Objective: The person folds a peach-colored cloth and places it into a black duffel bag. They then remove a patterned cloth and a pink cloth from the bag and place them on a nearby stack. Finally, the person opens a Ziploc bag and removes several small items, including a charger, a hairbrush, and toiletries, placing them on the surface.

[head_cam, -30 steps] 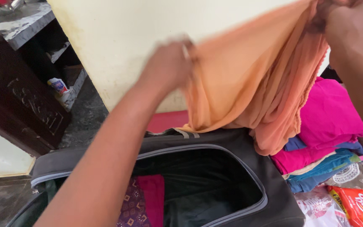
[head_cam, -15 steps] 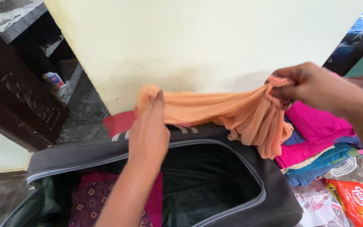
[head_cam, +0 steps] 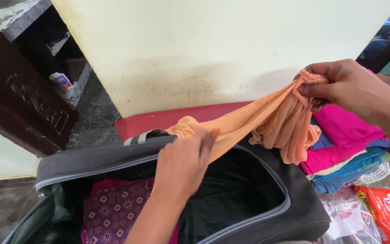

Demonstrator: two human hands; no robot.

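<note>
You have a soft, thin orange cloth [head_cam: 267,119] stretched between your hands above the open black fabric travel bag [head_cam: 258,212]. Your right hand [head_cam: 344,86], at the far right, is closed tight on one bunched end, fingers pinched around a gathered knot of cloth, from which loose folds hang down toward the bag's right rim. Your left hand [head_cam: 183,165], nearer and in the middle, is curled shut on the other end; its back faces you, so the fingertips and the exact grip are hidden.

The cloth is limp, crinkled, and drapes in long creases. Below it the bag gapes open, its grey zip running round the rim and its inside dark. At the bag's near left lies a maroon patterned folded cloth [head_cam: 113,212], partly cut off by the lower edge.

Right of the bag sits a stack of folded clothes in pink and blue [head_cam: 344,153], partly behind the orange cloth. Nearer, at the lower right, a shiny orange snack packet [head_cam: 387,212] is cut off. A cream wall [head_cam: 204,49] stands beyond.
</note>
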